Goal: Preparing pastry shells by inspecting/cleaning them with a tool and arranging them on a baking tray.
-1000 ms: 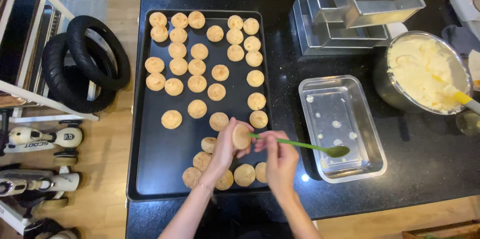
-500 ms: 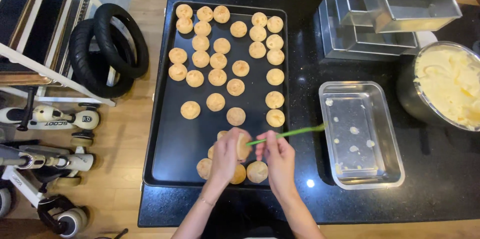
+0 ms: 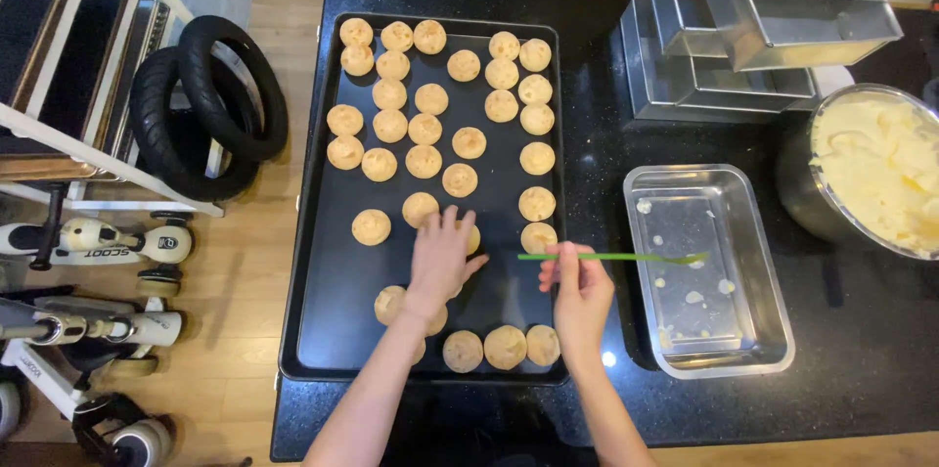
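left hand (image 3: 442, 257): fingers spread flat over a pastry puff (image 3: 469, 237) on black baking tray (image 3: 323, 262) | right hand (image 3: 579, 289): fingers pinching green spoon (image 3: 626, 257)

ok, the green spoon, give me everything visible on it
The green spoon is thin, long-handled and looks like plastic. It lies nearly level, pointing left to right. The right hand pinches the handle near its left end, over the right edge of the black baking tray. The bowl end reaches out over the metal loaf pan, which has pale cream spots on its floor. Whether the tip touches the pan or carries cream cannot be told. Nothing else touches the spoon.
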